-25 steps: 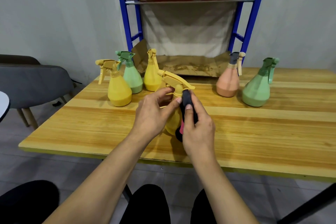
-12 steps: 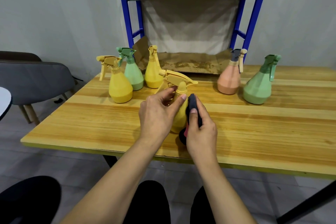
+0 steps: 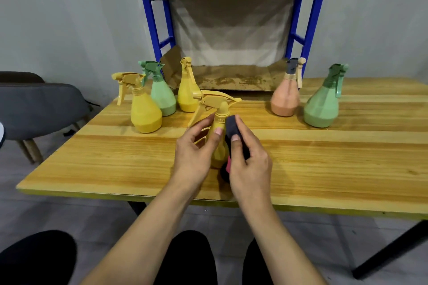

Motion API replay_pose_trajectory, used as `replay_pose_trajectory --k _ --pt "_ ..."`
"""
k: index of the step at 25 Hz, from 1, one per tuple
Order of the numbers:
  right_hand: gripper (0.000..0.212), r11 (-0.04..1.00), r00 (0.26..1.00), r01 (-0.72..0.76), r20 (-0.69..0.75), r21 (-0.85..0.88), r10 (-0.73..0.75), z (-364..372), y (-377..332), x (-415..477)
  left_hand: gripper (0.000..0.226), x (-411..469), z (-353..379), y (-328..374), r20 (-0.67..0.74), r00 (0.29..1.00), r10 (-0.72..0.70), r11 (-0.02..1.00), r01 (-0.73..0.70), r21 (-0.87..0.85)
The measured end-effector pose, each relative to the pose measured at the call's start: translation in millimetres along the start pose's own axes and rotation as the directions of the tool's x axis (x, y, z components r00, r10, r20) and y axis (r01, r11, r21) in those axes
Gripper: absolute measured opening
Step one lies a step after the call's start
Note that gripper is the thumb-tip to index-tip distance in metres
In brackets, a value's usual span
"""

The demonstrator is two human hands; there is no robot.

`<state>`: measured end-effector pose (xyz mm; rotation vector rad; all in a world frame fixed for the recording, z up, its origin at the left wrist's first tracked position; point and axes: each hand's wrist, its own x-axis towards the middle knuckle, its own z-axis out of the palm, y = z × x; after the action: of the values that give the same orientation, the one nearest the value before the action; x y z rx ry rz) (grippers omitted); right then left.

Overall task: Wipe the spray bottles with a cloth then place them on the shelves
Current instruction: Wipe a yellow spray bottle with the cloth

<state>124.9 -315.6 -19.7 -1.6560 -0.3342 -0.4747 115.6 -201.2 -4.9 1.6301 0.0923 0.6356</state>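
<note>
Gripping the yellow spray bottle upright near the table's front edge, the left hand steadies it while the right hand holds a dark cloth against its neck.

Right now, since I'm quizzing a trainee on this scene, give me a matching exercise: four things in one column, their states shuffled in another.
1 dark cloth
2 peach bottle
3 nearest yellow bottle
4 cardboard

A stands free on the table
B held by the left hand
C lines the shelf
D held in the right hand

Pairs: 1-D, 2-A, 3-B, 4-C.
</note>
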Motion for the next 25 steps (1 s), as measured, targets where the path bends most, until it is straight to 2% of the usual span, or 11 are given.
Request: replay_pose_trajectory --k 3,6,8,10,13,15,18,23,25 --pt "0.042 0.998 1.000 -0.022 0.014 0.056 0.021 -1.5 3.8 5.8 0.037 3.6 -1.7 -5.7 0.057 0.998 -0.019 1.000 0.019 -0.003" --pt "0.040 0.991 0.994 -0.107 0.006 0.077 0.107 -5.6 11.7 1.3 0.031 13.5 -4.9 -6.3 0.079 0.995 -0.066 0.987 0.077 -0.144" --pt "0.039 0.986 0.989 -0.146 0.002 0.076 0.147 -7.2 14.2 0.7 0.029 18.1 -10.3 -6.6 0.124 0.991 -0.059 0.982 0.080 -0.173" --pt "0.039 0.987 0.991 -0.133 -0.005 0.091 0.134 -5.2 10.3 3.6 0.026 20.1 -14.4 -5.8 0.168 0.986 -0.013 0.992 0.034 -0.124" --pt "0.042 0.996 1.000 -0.012 0.003 0.084 0.012 1.5 3.4 1.7 0.019 21.3 -18.3 -5.3 0.183 0.982 0.051 0.997 -0.039 -0.071" --pt "0.041 0.996 1.000 -0.028 -0.004 0.081 0.028 1.0 6.0 -3.2 0.019 22.0 -18.7 -4.8 0.191 0.980 0.060 0.997 -0.049 -0.062" --pt "0.039 0.990 0.992 -0.125 -0.027 0.057 0.127 -5.9 9.9 -9.5 0.020 22.0 -18.5 -6.7 0.191 0.979 0.068 0.997 -0.059 -0.054" --pt "0.043 0.999 1.000 -0.008 0.023 0.052 0.007 -0.2 -2.3 -4.2 0.021 22.7 -17.7 -7.2 0.192 0.977 0.095 0.995 -0.090 -0.035" --pt "0.043 0.998 0.998 -0.053 0.017 0.034 0.053 -1.2 -0.1 -6.4 0.021 23.4 -16.4 -7.2 0.170 0.982 0.087 0.996 -0.088 -0.002"
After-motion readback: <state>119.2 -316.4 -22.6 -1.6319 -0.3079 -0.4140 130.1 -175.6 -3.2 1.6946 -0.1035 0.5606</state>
